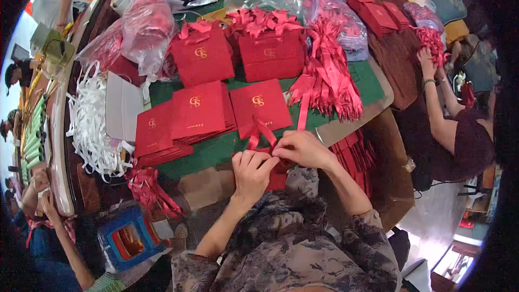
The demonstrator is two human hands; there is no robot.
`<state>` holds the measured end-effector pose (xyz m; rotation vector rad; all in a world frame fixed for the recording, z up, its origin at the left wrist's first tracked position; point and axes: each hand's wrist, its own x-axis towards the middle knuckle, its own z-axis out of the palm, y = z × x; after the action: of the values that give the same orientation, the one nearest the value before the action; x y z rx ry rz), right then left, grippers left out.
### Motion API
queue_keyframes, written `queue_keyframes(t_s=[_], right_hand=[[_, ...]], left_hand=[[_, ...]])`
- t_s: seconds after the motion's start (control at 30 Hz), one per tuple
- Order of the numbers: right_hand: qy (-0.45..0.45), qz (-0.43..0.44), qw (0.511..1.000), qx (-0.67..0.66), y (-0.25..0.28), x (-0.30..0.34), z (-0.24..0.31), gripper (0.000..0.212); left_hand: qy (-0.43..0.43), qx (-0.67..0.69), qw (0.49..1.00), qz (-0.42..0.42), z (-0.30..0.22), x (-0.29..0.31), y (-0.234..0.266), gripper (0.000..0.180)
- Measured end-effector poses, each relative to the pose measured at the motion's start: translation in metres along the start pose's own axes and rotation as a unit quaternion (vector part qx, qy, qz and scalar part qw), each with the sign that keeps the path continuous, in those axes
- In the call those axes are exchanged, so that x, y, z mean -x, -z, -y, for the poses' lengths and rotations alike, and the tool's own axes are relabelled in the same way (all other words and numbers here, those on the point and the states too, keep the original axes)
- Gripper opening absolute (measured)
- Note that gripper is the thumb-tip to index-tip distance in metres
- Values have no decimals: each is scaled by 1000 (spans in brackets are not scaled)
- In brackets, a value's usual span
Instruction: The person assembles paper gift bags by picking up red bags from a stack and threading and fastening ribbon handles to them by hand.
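Note:
At the table's near edge, my left hand [251,174] is closed on the top of a red paper bag [278,177], most of which my hands hide. My right hand [304,149] pinches a red ribbon [265,131] just above that bag, its fingertips close to the left thumb. The ribbon loops up in front of a flat red bag [261,107] with a gold emblem. Left of it lie a stack of flat red bags [201,109] and a lower stack [154,132]. A bundle of loose red ribbons [331,75] lies to the right.
Two upright red bags [203,57] with ribbon bows stand farther back. White paper-like strips [89,124] heap at the left by a pale box [123,107]. Plastic bags [148,30] lie behind. A blue basket [130,238] sits low left. Other people [467,135] work on both sides.

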<state>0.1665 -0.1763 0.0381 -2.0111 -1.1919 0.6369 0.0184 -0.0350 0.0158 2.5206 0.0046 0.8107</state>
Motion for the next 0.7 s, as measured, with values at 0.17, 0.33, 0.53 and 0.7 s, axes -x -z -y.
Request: queue_keyframes(t_s=[0.17, 0.33, 0.53, 0.7], right_hand=[[0, -31, 998, -55, -12, -8, -8, 19], [-9, -121, 990, -66, -35, -9, -13, 19], [-49, -244, 960, -127, -29, -23, -21, 18], [-3, -213, 976, -33, -6, 2, -22, 26]], left_hand=[[22, -3, 1000, 8, 5, -1, -4, 12], [47, 27, 998, 22, 8, -5, -3, 14], [83, 39, 996, 12, 5, -8, -5, 15], [167, 43, 985, 10, 17, -9, 1, 15]])
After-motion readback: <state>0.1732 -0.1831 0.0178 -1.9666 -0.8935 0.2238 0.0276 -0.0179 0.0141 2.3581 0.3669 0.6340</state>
